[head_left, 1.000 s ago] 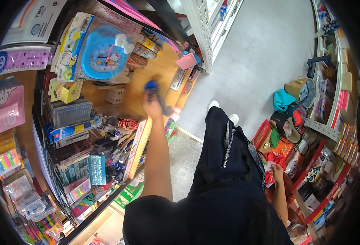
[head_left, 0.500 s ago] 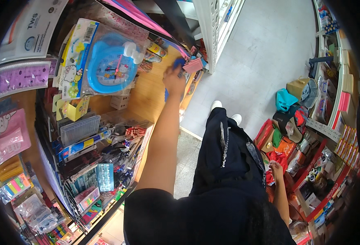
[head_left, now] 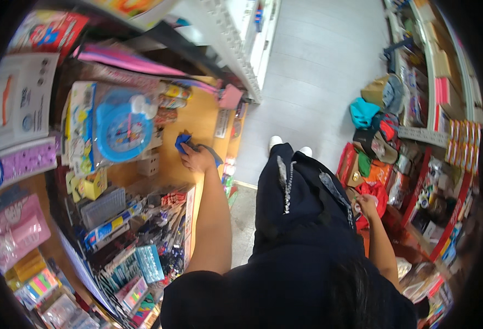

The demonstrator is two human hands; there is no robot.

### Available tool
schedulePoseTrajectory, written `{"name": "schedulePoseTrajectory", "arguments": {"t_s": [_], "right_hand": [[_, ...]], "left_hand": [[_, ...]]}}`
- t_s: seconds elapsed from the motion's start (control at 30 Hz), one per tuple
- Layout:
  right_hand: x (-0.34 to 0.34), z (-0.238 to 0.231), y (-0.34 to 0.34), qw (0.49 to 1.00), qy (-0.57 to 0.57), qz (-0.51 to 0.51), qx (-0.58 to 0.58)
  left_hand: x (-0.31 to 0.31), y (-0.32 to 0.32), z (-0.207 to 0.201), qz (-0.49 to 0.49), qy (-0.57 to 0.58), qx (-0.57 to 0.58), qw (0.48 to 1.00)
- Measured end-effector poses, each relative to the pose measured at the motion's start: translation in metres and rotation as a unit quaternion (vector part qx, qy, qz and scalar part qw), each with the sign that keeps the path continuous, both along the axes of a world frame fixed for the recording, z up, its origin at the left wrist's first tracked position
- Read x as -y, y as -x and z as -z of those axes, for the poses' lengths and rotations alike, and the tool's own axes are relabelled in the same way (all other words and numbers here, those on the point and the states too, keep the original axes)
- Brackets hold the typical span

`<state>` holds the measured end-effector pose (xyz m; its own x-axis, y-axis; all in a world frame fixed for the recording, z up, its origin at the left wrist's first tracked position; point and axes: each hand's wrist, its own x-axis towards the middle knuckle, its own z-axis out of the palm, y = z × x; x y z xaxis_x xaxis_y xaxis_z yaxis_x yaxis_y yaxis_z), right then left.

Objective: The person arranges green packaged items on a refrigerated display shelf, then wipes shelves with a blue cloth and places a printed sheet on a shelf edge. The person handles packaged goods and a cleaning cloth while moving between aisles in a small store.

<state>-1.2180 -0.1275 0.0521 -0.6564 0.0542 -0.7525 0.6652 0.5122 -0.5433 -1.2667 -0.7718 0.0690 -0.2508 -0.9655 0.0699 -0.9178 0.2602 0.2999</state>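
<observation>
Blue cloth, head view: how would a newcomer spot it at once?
Find the wooden shelf left of the pale floor. Over its bare wood, the person's left hand grips the cloth. It is dark blue and crumpled, unlike the smooth, light-blue clock in clear packaging further left.

Black T-shirt (head_left: pixel 291 279), plain short sleeves (head_left: pixel 189 296). Loose dark trousers (head_left: pixel 307 208), pale speckled strip (head_left: pixel 282 171) on each leg, left one with chain-like edge. White shoes (head_left: pixel 275 141). Left hand (head_left: pixel 198 159), right hand (head_left: pixel 367 206) bare.
</observation>
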Motion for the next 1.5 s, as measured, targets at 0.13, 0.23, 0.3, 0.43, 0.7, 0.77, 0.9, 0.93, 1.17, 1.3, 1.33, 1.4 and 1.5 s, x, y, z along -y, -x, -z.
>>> {"name": "schedulePoseTrajectory", "arguments": {"t_s": [0.13, 0.23, 0.3, 0.43, 0.7, 0.77, 0.9, 0.93, 1.17, 1.3, 1.33, 1.4, 1.5], "right_hand": [[-0.006, 0.019, -0.002, 0.996, -0.057, -0.067, -0.026], [0.025, -0.019, 0.012, 0.998, -0.057, -0.008, -0.039], [0.017, -0.02, 0.002, 0.995, -0.075, -0.041, -0.058], [0.009, 0.009, -0.025, 0.994, -0.097, -0.021, -0.042], [0.016, 0.002, -0.033, 0.991, -0.125, -0.026, -0.042], [0.014, 0.001, -0.036, 0.992, -0.125, 0.004, -0.032], [0.008, 0.017, -0.03, 0.993, -0.118, 0.027, 0.011], [0.005, 0.027, -0.035, 0.992, -0.127, 0.021, 0.012], [-0.002, 0.032, -0.001, 0.994, -0.097, -0.051, -0.026], [-0.004, 0.028, 0.016, 0.998, -0.059, -0.01, -0.022], [-0.003, 0.028, 0.025, 0.996, -0.07, -0.046, -0.015], [-0.015, 0.052, 0.033, 0.989, -0.106, -0.099, -0.006], [0.001, 0.051, 0.065, 0.967, -0.095, -0.229, -0.066]], "left_hand": [[-0.016, -0.001, 0.0, 0.382, -0.006, -0.029, 0.924], [0.002, -0.033, 0.02, 0.43, -0.033, -0.161, 0.888], [0.01, -0.04, 0.005, 0.316, 0.047, -0.173, 0.932], [-0.017, -0.006, -0.018, -0.029, 0.043, 0.019, 0.998], [-0.032, -0.029, -0.004, 0.373, 0.04, -0.119, 0.919], [-0.009, -0.034, 0.0, 0.124, 0.049, -0.097, 0.986], [0.028, -0.004, 0.016, -0.201, 0.042, 0.1, 0.974], [0.029, 0.009, 0.01, -0.086, 0.013, 0.097, 0.992], [-0.01, -0.007, 0.021, 0.48, -0.006, -0.058, 0.876], [-0.011, -0.037, -0.001, 0.192, 0.064, -0.047, 0.978], [-0.009, -0.032, -0.014, 0.091, 0.105, -0.016, 0.99], [0.008, -0.029, 0.011, 0.009, 0.064, 0.106, 0.992], [-0.002, -0.023, 0.016, 0.14, 0.047, 0.101, 0.984]]}}
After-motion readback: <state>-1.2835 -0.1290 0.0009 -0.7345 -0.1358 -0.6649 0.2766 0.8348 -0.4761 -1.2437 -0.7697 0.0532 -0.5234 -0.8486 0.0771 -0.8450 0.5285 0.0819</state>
